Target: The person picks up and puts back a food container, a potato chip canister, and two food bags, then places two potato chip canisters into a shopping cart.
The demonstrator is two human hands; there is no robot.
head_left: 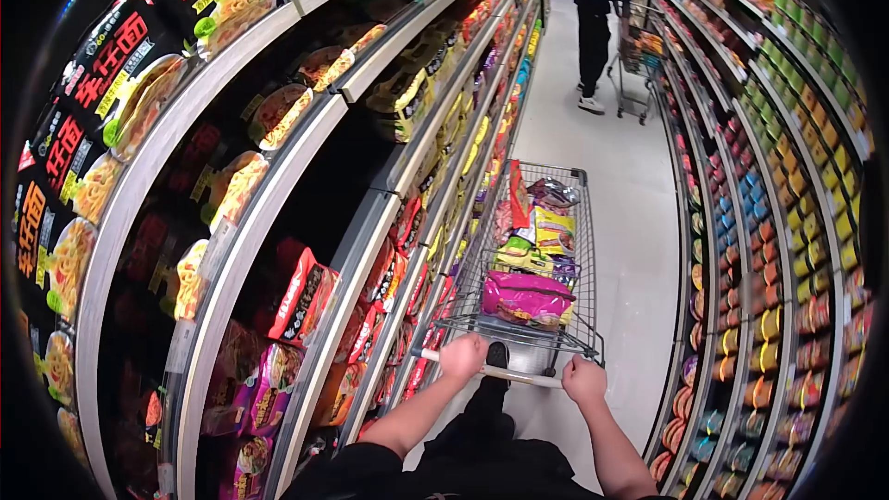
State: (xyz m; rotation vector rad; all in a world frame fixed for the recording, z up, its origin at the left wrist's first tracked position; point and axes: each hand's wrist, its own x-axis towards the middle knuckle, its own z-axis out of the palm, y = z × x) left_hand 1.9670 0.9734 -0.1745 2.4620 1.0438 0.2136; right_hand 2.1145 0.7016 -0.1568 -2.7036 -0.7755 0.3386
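Both hands are wrapped round the pale handle (519,376) of a wire shopping cart (585,250). My left hand (462,356) grips it near its left end, and my right hand (583,380) holds the right end. Inside the cart lie a magenta package (528,296) nearest the handle, a yellow package (554,231), a tall red package (519,194) and a dark purple package (554,193) towards the front. One dark shoe (499,355) shows below the handle.
Shelves of packaged noodles (306,296) rise close on the left. More stocked shelves (769,250) line the right side. Up the aisle, a person in dark clothes (600,18) bends beside another cart (641,51). Pale floor (634,194) runs between the shelves.
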